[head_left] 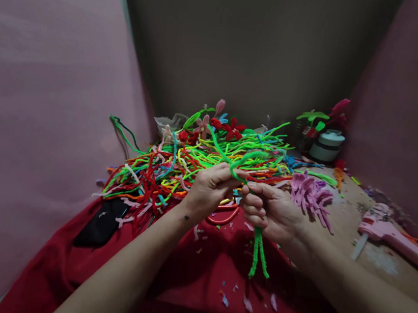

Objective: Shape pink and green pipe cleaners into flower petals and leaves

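Bright green pipe cleaners (pixel 255 252) are held between both hands in front of the pile. My left hand (pixel 210 187) is closed, pinching them near a bent loop, and two upper ends spread out above it. My right hand (pixel 273 208) wraps its fingers round the lower part, close to the left fingertips. Below the right fist two fuzzy ends hang down, slightly apart. Just behind the hands lies a heap of many-coloured pipe cleaners (pixel 161 170). Red scissor handles (pixel 223 219) show under the hands. The exact crossing of the stems is partly hidden by the fingers.
A black phone (pixel 102 223) lies left on the red cloth (pixel 186 271). To the right are a pink fuzzy bundle (pixel 311 195) and a pink glue gun (pixel 387 234). A lidded jar (pixel 327 145) stands at the back right. Walls close in on both sides.
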Demonstrator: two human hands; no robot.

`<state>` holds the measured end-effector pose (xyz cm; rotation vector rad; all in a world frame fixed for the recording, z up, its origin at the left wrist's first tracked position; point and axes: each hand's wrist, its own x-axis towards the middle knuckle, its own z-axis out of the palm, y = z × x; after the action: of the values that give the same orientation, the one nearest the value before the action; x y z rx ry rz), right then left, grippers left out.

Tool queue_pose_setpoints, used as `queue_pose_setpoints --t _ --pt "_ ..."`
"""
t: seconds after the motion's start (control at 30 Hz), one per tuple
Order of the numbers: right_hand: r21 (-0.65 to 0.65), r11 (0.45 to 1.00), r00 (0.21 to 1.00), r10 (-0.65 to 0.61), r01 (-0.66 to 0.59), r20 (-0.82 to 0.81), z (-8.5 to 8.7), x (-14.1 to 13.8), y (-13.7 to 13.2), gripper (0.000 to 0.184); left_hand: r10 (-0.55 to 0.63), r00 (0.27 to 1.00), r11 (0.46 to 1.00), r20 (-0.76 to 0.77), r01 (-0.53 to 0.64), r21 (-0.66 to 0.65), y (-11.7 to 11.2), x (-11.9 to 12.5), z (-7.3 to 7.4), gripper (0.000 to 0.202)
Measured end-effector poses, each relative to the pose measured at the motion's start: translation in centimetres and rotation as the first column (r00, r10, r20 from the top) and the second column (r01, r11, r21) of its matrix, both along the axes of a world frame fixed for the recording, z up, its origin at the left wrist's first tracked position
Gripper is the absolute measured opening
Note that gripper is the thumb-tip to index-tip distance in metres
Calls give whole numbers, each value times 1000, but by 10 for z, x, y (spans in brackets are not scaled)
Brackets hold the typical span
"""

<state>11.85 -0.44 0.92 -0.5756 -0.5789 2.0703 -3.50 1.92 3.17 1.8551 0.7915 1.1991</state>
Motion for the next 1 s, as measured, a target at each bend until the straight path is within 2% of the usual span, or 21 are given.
queue_pose_setpoints --t 0.1,0.2,0.43,0.57,0.63,0.67,0.7,0.73,0.77,0.83,0.9,0.93,0.97,1.0 --pt "-34 999 999 33 -33 -4 0 2 1 13 81 991 984 -107 -62 169 2 -5 -2 14" --pt "-46 996 996 83 -82 23 1 3 2 12 124 980 971 -156 -87 223 4 -10 -2 14" --pt "29 986 971 154 -162 183 3 7 2 10 30 954 961 -298 55 273 0 -16 8 11" --pt "161 978 938 72 -133 340 9 3 -5 9 30 923 952 -383 90 291 -12 -18 20 10" --pt "274 957 898 -37 -95 438 15 0 -11 12 3 925 971 -381 89 223 -17 -19 26 9" --pt "356 931 855 -119 -81 504 19 -2 -15 14 -21 931 986 -363 80 149 -19 -19 28 8" --pt "459 885 786 -231 -75 573 22 -3 -19 15 -50 941 996 -336 70 47 -20 -19 29 7" --pt "581 808 687 -368 -98 627 25 -4 -22 16 -80 951 996 -299 61 -72 -20 -19 29 7" --pt "697 701 564 -519 -148 642 26 -5 -26 18 -107 962 979 -251 59 -193 -19 -18 28 7" --pt "847 436 315 -793 -304 521 26 -6 -32 20 -145 983 909 -115 87 -407 -14 -16 24 6" --pt "854 200 149 -941 -481 304 21 -5 -34 21 -157 987 818 41 153 -555 -8 -13 18 6" --pt "821 124 102 -971 -558 216 18 -5 -34 22 -174 979 767 104 201 -609 -6 -11 15 9" --pt "786 75 70 -986 -613 149 15 -4 -33 23 -200 968 715 155 252 -652 -4 -10 13 13" --pt "758 60 45 -992 -649 117 12 -3 -31 23 -228 955 676 189 295 -675 -2 -8 11 18"
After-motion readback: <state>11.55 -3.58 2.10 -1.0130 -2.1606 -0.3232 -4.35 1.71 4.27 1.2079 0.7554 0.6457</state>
